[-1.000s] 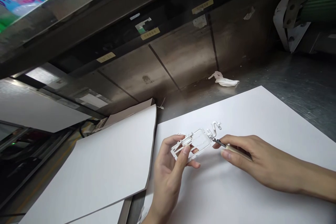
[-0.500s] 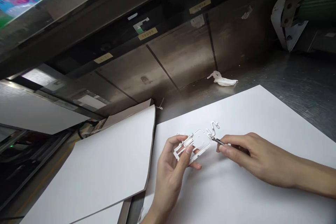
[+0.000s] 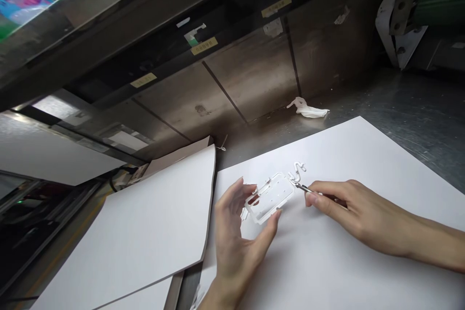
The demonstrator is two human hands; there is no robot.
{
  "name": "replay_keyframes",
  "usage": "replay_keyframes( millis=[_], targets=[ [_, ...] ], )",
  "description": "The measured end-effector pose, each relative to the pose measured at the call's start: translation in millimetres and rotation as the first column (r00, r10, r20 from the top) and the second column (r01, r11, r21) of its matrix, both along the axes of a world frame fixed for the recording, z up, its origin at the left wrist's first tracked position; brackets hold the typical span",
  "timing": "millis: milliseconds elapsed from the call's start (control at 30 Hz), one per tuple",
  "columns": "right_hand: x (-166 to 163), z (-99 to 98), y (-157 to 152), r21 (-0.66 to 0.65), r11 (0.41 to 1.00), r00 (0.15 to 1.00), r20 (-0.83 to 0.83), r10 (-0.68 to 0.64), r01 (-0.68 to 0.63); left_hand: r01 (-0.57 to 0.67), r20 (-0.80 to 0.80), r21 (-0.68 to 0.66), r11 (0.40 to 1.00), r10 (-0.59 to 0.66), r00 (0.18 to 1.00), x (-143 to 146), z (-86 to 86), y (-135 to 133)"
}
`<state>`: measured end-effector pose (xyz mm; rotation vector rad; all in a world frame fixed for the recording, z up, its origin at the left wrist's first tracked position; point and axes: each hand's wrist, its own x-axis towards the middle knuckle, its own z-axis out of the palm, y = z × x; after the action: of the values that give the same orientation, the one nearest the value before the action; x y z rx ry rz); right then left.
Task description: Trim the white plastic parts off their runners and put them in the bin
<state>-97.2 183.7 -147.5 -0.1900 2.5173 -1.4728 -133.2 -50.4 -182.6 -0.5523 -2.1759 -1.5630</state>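
A thin white plastic frame [image 3: 271,199], rectangular with openings, is above the white sheet. My left hand [image 3: 241,240] holds it by its edges, thumb along the lower edge and fingers at the upper left side. From the frame's upper right end extends a curly white plastic runner [image 3: 298,172]. My right hand [image 3: 339,203] grips slim metal tweezers [image 3: 303,187], their tips touching where the runner meets the frame. Whether the tips clasp it I cannot tell.
A large white sheet [image 3: 363,261] lies under both hands on the dark metal bench [image 3: 410,106]. White boards [image 3: 145,232] are stacked to the left. A crumpled white scrap [image 3: 308,108] lies by the metal back wall [image 3: 221,97]. A green roller [image 3: 439,7] stands at the upper right.
My left thumb has moved off the frame's face to its lower edge, and the fingers have spread wider. The frame, runner and tweezers have shifted slightly right and up.
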Motion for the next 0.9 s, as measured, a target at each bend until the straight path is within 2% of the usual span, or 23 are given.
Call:
replay_keyframes(
  millis=[367, 433, 500, 567, 633, 733, 867, 900],
  targets=[
    [0.0, -1.2, -0.8, 0.027, 0.999, 1.0, -0.018, -0.016, 0.016, -0.016, -0.138, -0.212, 0.977, -0.013, 0.99, -4.9, -4.1, -10.4],
    [-1.7, -1.0, 0.0, 0.017, 1.0, 0.999, -0.033, -0.021, 0.022, -0.056, -0.166, -0.255, 0.965, 0.014, 0.986, -5.1, -0.2, -11.6],
    [-4.9, -1.6, 2.7, 0.001, 0.998, 0.997, -0.06, -0.055, 0.055, -0.165, -0.183, -0.3, 0.94, 0.113, 0.977, -6.6, 5.4, -13.2],
    [-9.4, -4.4, 6.8, -0.002, 0.993, 0.99, -0.084, -0.117, 0.117, -0.289, -0.163, -0.363, 0.886, 0.245, 0.956, -10.4, 9.9, -16.0],
    [-14.4, -9.7, 10.7, 0.025, 0.985, 0.978, -0.128, -0.168, 0.172, -0.347, -0.105, -0.459, 0.818, 0.338, 0.935, -16.5, 10.7, -20.0],
    [-18.7, -19.3, 13.3, 0.097, 0.976, 0.949, -0.269, -0.162, 0.194, -0.294, -0.019, -0.631, 0.718, 0.365, 0.931, -26.9, 4.9, -26.2],
    [-19.2, -27.4, 13.6, 0.197, 0.966, 0.895, -0.441, -0.066, 0.168, -0.214, -0.006, -0.831, 0.514, 0.377, 0.926, -38.8, -8.5, -31.5],
    [-19.8, -28.7, 14.0, 0.206, 0.966, 0.884, -0.466, -0.044, 0.157, -0.199, 0.009, -0.851, 0.486, 0.393, 0.92, -41.0, -11.4, -32.7]
  ],
)
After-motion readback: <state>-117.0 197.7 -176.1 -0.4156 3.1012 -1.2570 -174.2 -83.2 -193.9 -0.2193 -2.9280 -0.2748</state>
